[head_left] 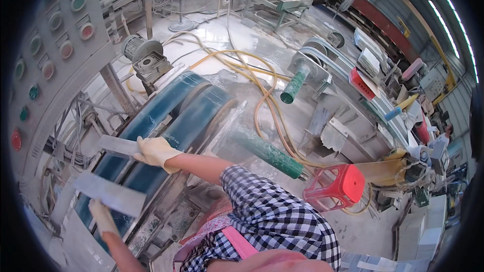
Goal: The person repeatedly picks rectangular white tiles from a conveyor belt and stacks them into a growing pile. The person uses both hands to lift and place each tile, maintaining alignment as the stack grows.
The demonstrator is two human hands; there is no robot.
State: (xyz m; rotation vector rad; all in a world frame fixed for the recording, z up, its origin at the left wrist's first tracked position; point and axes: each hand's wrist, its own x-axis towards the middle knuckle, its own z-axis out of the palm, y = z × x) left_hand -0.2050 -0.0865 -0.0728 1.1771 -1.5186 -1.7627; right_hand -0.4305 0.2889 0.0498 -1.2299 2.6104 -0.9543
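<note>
My right hand [156, 152], in a cream glove, has its fingers closed on the end of a flat grey rectangular strip [120, 146], which looks like stone or tile. That strip lies over two blue-green conveyor belts [196, 113]. Lower down, my left hand [103, 216], also gloved, is at the underside edge of a second, paler strip [111, 194]. This one is slightly blurred and tilted above the belts. The fingers of my left hand are partly hidden by it, with the thumb side against its edge.
A control panel [60, 45] with several round buttons rises at the left. A motor [146, 58] sits by the belts' far end. Yellow hoses [262, 88] cross the wet floor. On my right are a green roller [269, 156] and a red plastic stool [338, 186].
</note>
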